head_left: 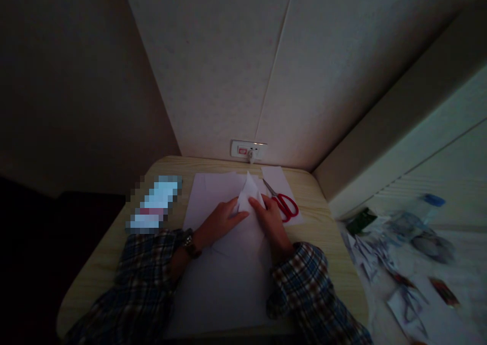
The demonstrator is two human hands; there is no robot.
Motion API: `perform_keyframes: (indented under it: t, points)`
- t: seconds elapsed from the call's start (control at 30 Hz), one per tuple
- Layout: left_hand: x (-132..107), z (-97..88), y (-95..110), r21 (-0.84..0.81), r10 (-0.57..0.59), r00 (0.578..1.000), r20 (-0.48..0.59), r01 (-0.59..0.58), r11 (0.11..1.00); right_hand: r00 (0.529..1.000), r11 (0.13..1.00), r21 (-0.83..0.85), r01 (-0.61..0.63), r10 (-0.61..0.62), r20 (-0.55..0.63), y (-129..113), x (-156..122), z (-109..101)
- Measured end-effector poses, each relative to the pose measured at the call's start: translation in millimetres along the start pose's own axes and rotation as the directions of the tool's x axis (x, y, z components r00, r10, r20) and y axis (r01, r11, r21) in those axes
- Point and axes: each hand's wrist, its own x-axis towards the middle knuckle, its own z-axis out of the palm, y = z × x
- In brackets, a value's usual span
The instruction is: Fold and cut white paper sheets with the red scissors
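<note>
A folded piece of white paper point(249, 193) stands up in a peak at the middle of the small wooden table point(99, 253). My left hand point(218, 220) pinches its left side, thumb and fingers closed on the fold. My right hand point(272, 218) presses on its right side, fingers laid along the paper. Both wrists wear plaid sleeves, and a watch sits on my left wrist. More white sheets point(224, 284) lie flat under my hands. Red-handled scissors point(283, 203) rest on a sheet just right of my right hand.
A blurred-out flat object point(154, 205) lies at the table's left. A wall socket point(247, 149) sits behind the table. To the right, a pale surface carries several paper scraps point(365, 256), a dark green packet point(359, 220) and a plastic bottle point(416, 213).
</note>
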Motion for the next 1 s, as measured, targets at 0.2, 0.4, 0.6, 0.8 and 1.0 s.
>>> perform_keyframes:
  t: [0.2,0.4,0.6,0.8,1.0]
  points:
    - [1.7,1.2,-5.6,0.023,-0.021,1.0,-0.007,0.021,1.0,0.998,0.993,-0.118,0.016,-0.024,-0.062,-3.6,-1.8,1.9]
    - [4.3,-2.6,-8.4,-0.144,-0.085,0.994,-0.062,0.075,0.987,0.993,0.989,-0.097,0.109,-0.112,-0.025,-4.6,0.6,-2.8]
    - [6.1,-4.5,-9.4,-0.225,-0.153,0.979,-0.131,0.121,0.967,0.991,0.983,-0.124,0.133,-0.131,0.028,-1.9,2.2,-2.1]
    - [4.6,-0.6,-7.3,-0.199,-0.099,0.993,-0.058,0.085,0.976,0.99,0.974,-0.179,0.138,-0.142,-0.013,-5.6,-0.8,0.9]
    - [4.4,0.1,-9.8,-0.2,-0.069,0.997,-0.028,0.062,0.978,0.992,0.974,-0.199,0.106,-0.117,-0.044,-5.6,-0.9,-0.8]
